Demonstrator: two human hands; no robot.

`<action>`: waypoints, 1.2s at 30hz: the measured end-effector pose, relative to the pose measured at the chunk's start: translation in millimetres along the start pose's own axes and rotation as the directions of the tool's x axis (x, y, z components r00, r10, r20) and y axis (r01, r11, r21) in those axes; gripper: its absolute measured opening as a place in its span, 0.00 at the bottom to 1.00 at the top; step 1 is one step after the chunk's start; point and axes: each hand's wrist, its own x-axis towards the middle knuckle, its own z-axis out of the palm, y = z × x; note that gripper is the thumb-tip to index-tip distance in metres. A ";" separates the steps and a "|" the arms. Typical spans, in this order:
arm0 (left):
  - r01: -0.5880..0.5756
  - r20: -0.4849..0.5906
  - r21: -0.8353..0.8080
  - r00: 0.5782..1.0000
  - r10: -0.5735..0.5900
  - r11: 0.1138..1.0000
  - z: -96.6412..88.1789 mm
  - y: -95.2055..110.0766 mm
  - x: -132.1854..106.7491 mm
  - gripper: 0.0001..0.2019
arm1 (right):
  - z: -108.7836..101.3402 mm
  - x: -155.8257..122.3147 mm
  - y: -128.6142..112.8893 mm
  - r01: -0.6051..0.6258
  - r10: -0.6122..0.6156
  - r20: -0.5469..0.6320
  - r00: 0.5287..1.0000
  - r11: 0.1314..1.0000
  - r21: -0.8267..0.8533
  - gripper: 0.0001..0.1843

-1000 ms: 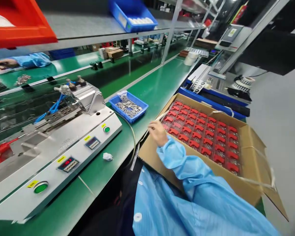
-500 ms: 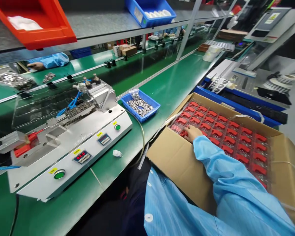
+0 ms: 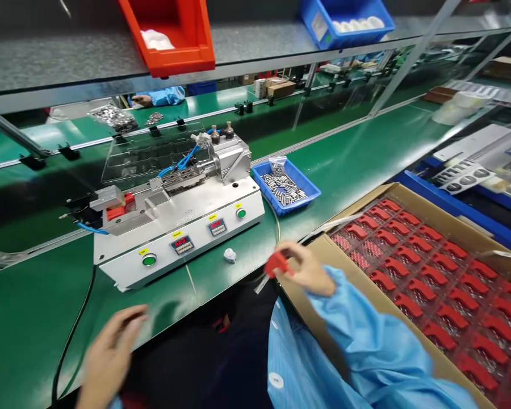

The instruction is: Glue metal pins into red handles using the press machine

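Note:
My right hand pinches a red plastic part, slightly blurred, above the near edge of the bench. Below and to the right of it is a cardboard box with a clear tray of matching red parts in rows; several pockets at its near left corner hold none. At lower left, my left hand is blurred by motion, its fingers apart with nothing in them. The white bench machine stands ahead of both hands, and another red piece sits in its left end.
A blue tray of small metal pins stands right of the machine. A small white crumpled item lies in front. Overhead, a shelf carries a red bin and a blue bin. Across the line shows another person's sleeve.
My right hand has lifted a red part out of the box tray and moved left with it. My left hand has come into view at lower left. The view has turned left.

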 end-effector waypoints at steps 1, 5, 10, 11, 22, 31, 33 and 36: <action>0.030 0.075 -0.121 0.997 -0.021 0.992 18.8 5.6 -5.7 0.35 | 30.6 6.5 -8.8 0.058 -0.065 0.092 0.994 0.995 0.076 0.24; 0.185 0.346 -0.458 0.938 -0.018 0.870 84.7 33.5 -19.2 0.32 | 112.8 24.9 -28.4 0.234 -0.303 0.270 0.914 0.937 0.261 0.23; 0.270 0.251 -0.635 0.958 -0.137 0.724 87.8 42.4 -24.5 0.22 | 122.7 28.7 -19.7 0.334 -0.381 0.246 0.891 0.919 0.210 0.18; 0.277 0.218 -0.658 0.960 -0.176 0.700 84.3 40.5 -25.2 0.21 | 119.4 29.2 -12.7 0.314 -0.342 0.165 0.925 0.934 0.171 0.17; 0.306 0.168 -0.777 0.943 -0.288 0.550 90.4 44.8 -17.2 0.22 | 131.6 61.0 37.3 -0.091 0.086 0.074 0.994 0.994 0.065 0.16; 0.267 0.128 -0.788 0.952 -0.277 0.555 80.7 51.5 -12.4 0.23 | 101.2 44.6 -27.0 -0.031 0.023 0.142 0.990 0.998 0.057 0.16; 0.264 0.125 -0.789 0.953 -0.276 0.555 80.9 51.7 -12.3 0.23 | 102.1 43.6 -32.5 -0.037 0.031 0.139 0.990 0.999 0.035 0.15; 0.247 0.112 -0.794 0.958 -0.265 0.555 81.4 50.8 -12.9 0.23 | 105.4 44.1 -37.1 0.008 -0.002 0.125 0.992 0.999 -0.051 0.13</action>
